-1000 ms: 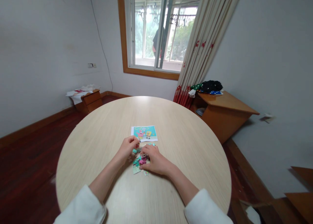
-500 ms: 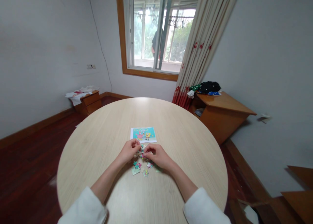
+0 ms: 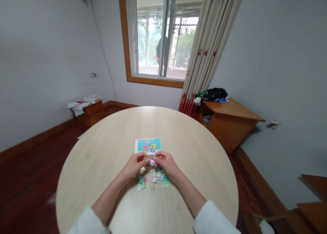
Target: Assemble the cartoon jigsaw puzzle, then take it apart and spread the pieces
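Observation:
Both my hands meet over a small heap of colourful jigsaw pieces (image 3: pixel 152 179) on a round pale wooden table (image 3: pixel 107 149). My left hand (image 3: pixel 135 163) is curled, its fingertips pinched on puzzle pieces. My right hand (image 3: pixel 165 162) is also curled, pinching pieces right against the left hand's. Just beyond the hands lies a small cartoon reference picture (image 3: pixel 148 145), flat on the table. Several loose pieces lie under and in front of my wrists.
A wooden desk (image 3: pixel 230 120) with dark clothes on it stands at the right by a red-patterned curtain (image 3: pixel 204 53). A low wooden cabinet (image 3: pixel 89 109) with papers sits at the left wall. A window (image 3: pixel 158 36) is straight ahead.
My right hand lifted off the heap and came up to meet the left hand; both now pinch pieces together. More loose pieces show below the hands. The view tilted slightly.

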The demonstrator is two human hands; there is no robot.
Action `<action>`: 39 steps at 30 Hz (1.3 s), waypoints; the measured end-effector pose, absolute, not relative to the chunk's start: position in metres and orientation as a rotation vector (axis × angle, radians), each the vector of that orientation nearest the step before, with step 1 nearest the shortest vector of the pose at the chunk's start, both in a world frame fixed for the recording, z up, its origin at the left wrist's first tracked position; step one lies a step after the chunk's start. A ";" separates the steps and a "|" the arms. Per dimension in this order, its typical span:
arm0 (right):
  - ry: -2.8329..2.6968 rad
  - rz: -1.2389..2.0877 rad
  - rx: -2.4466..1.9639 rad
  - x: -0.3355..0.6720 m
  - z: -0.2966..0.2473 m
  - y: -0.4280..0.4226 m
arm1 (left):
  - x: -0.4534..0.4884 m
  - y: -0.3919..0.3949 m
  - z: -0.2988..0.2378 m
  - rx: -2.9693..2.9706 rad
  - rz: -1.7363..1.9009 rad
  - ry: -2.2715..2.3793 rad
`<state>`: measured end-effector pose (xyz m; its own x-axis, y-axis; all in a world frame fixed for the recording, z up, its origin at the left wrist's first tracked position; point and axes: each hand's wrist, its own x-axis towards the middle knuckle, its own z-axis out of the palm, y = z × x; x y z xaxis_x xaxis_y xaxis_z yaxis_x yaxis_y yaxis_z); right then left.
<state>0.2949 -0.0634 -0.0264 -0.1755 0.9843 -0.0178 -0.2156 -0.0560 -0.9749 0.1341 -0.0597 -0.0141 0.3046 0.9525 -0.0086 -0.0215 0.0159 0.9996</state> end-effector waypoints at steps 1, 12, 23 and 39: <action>-1.114 1.489 -0.977 0.295 -0.027 -0.062 | 0.135 -0.060 -0.014 1.297 0.977 0.966; -1.019 1.619 -1.010 0.293 -0.027 -0.063 | 0.134 -0.062 -0.011 1.293 0.973 0.980; -1.327 1.253 -1.133 0.294 -0.021 -0.065 | 0.132 -0.057 -0.014 1.347 1.013 1.119; -1.902 0.610 -1.284 0.297 -0.024 -0.073 | 0.132 -0.056 -0.018 1.387 1.025 1.089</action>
<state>0.2969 -0.0728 -0.0243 -0.2166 0.9233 0.3172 0.5667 0.3835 -0.7293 0.1320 -0.0556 -0.0181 0.2194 0.9754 0.0199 0.0789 -0.0381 0.9962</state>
